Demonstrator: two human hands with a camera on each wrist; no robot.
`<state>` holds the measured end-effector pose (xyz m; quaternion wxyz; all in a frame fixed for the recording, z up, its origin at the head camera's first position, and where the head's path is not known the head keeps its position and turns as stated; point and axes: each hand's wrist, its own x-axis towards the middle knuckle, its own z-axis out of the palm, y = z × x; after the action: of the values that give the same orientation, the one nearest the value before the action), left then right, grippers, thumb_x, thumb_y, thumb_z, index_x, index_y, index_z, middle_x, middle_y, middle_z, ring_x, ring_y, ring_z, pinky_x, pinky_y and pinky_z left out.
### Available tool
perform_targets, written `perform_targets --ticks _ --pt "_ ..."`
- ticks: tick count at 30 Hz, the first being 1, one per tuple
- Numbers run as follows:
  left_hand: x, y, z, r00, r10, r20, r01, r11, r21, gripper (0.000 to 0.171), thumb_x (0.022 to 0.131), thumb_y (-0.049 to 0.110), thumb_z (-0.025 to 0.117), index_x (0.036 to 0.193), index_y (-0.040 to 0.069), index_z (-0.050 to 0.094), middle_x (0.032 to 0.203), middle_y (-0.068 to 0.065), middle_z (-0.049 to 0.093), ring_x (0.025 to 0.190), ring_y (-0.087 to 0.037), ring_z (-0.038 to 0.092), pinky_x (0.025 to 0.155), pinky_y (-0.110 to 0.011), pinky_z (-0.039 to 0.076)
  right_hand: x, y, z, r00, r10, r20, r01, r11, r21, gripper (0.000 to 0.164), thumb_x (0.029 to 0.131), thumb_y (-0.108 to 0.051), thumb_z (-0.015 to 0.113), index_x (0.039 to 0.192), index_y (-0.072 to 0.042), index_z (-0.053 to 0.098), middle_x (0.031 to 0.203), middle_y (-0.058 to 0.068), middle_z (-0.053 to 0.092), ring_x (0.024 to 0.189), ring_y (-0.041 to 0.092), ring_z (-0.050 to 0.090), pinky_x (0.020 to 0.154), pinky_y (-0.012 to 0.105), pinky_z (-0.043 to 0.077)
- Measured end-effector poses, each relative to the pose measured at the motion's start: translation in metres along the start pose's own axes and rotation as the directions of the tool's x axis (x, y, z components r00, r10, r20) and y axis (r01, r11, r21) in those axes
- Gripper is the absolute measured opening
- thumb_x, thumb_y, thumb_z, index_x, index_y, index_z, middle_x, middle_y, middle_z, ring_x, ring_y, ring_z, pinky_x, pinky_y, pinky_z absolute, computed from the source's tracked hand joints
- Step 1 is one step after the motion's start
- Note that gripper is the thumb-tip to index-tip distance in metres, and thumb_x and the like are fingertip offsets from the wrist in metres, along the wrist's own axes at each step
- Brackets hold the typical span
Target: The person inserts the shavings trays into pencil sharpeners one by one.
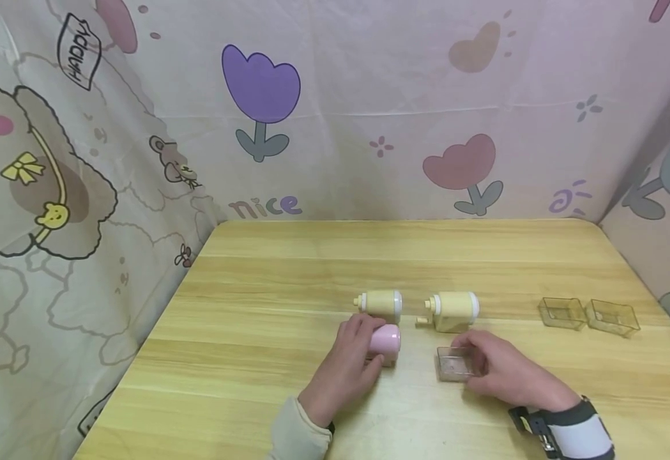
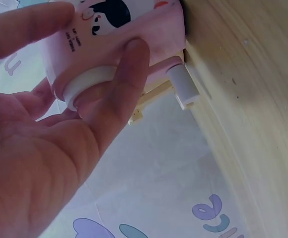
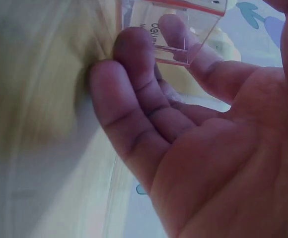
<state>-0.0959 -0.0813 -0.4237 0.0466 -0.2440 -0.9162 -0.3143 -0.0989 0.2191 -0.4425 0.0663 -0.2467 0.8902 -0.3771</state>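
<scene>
Two hands are busy well apart in the lower half of the head view. The left hand (image 1: 346, 361) has its fingers and thumb wrapped about the pink sharpener (image 1: 385, 343), at lower centre; the right hand (image 1: 501, 370) pinches one end of the clear tray (image 1: 453, 367), a little further right.

The tray looks thin-walled and smooth, so a light pinch at one end could let it swing or slip; squeezing harder might flex it. If it met the pink sharpener at a slant, it would probably jam. A loose left grip could let the sharpener twist, and its crank (image 2: 182, 83), jutting near the bench (image 2: 253, 114) in the left wrist view, might catch.

Two yellow sharpeners, one left (image 1: 382, 303) and one right (image 1: 454, 310), stand just above the hands in the frame; a stray knuckle could knock either. Both yellow trays, left (image 1: 561, 317) and right (image 1: 613, 324), lie near the right edge, where a careless sleeve seems less of a threat.
</scene>
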Motion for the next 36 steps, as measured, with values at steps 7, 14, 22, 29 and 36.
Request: perform_targets --ticks 7,14,22,29,36 --pt "0.001 0.001 0.002 1.0 -0.012 0.011 0.012 1.0 0.019 0.05 0.086 0.018 0.064 0.132 0.013 0.045 0.131 -0.002 0.043 0.113 -0.019 0.042 0.09 -0.032 0.044 0.007 -0.004 0.009 0.999 -0.044 -0.016 0.044 0.999 -0.001 0.057 0.067 -0.014 0.077 0.12 -0.008 0.055 0.094 -0.003 0.055 0.077 0.007 0.05 0.064 0.027 0.047" --pt "0.002 0.001 0.004 1.0 0.002 0.005 -0.002 1.0 0.03 0.051 0.084 0.018 0.064 0.132 0.013 0.045 0.13 -0.002 0.044 0.112 -0.019 0.042 0.089 -0.031 0.045 0.016 -0.01 0.017 0.996 -0.076 -0.042 0.073 0.996 -0.057 0.057 0.068 -0.012 0.075 0.121 -0.009 0.057 0.095 -0.005 0.054 0.079 0.008 0.049 0.065 0.027 0.046" --pt "0.0 0.002 0.004 1.0 0.01 0.015 -0.011 0.999 0.051 0.052 0.085 0.017 0.063 0.133 0.011 0.043 0.13 -0.002 0.044 0.113 -0.018 0.04 0.093 -0.03 0.043 0.022 -0.016 0.022 0.995 -0.083 -0.049 0.079 0.994 -0.082 0.056 0.069 -0.014 0.076 0.123 -0.009 0.058 0.102 -0.005 0.056 0.084 0.009 0.051 0.07 0.028 0.048" --pt "0.0 0.001 0.003 1.0 0.012 0.01 -0.013 0.999 0.049 0.051 0.086 0.016 0.062 0.133 0.011 0.043 0.13 -0.002 0.044 0.114 -0.018 0.04 0.094 -0.031 0.042 0.029 -0.018 0.027 0.994 -0.1 -0.053 0.095 0.991 -0.089 0.057 0.072 -0.014 0.076 0.125 -0.007 0.057 0.099 -0.005 0.055 0.084 0.008 0.052 0.071 0.027 0.048" --pt "-0.001 0.001 0.002 1.0 0.013 0.012 -0.013 0.999 0.048 0.051 0.086 0.016 0.062 0.133 0.011 0.042 0.132 -0.002 0.043 0.116 -0.019 0.04 0.096 -0.031 0.041 0.034 -0.02 0.031 0.99 -0.126 -0.06 0.122 0.99 -0.073 0.058 0.074 -0.019 0.077 0.127 -0.006 0.056 0.098 -0.005 0.055 0.082 0.008 0.05 0.068 0.027 0.048"
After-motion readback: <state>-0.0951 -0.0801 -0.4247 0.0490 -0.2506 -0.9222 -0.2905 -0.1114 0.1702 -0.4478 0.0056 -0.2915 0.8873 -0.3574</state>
